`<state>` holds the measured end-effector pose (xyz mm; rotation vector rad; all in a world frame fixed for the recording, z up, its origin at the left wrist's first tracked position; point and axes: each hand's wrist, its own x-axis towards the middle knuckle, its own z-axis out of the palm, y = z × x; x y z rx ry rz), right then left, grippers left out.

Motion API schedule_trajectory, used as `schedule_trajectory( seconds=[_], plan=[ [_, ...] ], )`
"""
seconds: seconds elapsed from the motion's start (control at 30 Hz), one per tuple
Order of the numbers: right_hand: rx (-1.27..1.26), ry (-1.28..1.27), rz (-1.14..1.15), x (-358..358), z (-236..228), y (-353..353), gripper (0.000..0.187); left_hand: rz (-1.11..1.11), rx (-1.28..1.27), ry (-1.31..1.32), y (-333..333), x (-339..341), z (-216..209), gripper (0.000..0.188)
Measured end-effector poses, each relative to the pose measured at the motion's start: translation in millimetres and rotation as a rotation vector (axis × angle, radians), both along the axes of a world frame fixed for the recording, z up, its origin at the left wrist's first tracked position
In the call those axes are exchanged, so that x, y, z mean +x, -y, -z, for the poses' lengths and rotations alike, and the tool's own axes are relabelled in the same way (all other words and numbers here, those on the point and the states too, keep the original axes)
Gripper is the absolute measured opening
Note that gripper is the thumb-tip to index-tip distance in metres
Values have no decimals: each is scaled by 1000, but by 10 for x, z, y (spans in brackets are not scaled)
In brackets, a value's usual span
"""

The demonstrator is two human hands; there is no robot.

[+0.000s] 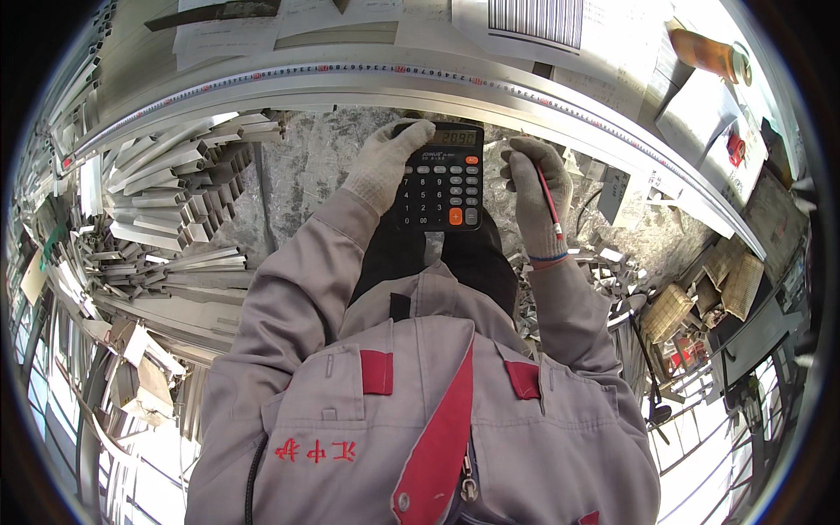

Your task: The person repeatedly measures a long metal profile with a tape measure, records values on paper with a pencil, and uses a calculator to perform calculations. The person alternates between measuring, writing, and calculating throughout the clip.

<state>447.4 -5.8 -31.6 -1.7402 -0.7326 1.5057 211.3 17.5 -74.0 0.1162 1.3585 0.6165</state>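
My left hand (pixel 388 166), in a pale knit work glove, grips the upper left corner of a black desk calculator (pixel 438 179). The calculator has black and grey keys, a few orange ones, and a lit display at its top. Its far edge lies close to the long metal profile. To its right, apart from it, my right hand (pixel 538 188) is gloved too. A red pencil (pixel 548 194) lies along that hand, held by curled fingers, its tip pointing away from me.
A tape measure strip (pixel 394 67) runs along the long metal bench edge. Paper sheets (pixel 604 35) and an orange-brown bottle (pixel 704 54) lie beyond it. Cut metal profiles (pixel 175 184) are piled at left. Bundled blocks (pixel 739 284) sit at right, with metal scraps on the floor.
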Motion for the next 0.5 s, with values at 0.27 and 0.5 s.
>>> schedule_trajectory(
  seconds=[0.27,0.5],
  plan=[
    [-378,-292,-27,-212,-253,458,43,-110,41,92,-105,72,-186,27],
    [-377,-278,-73,-217,-206,430,38,-87,157,79,-129,168,-232,21]
  ],
)
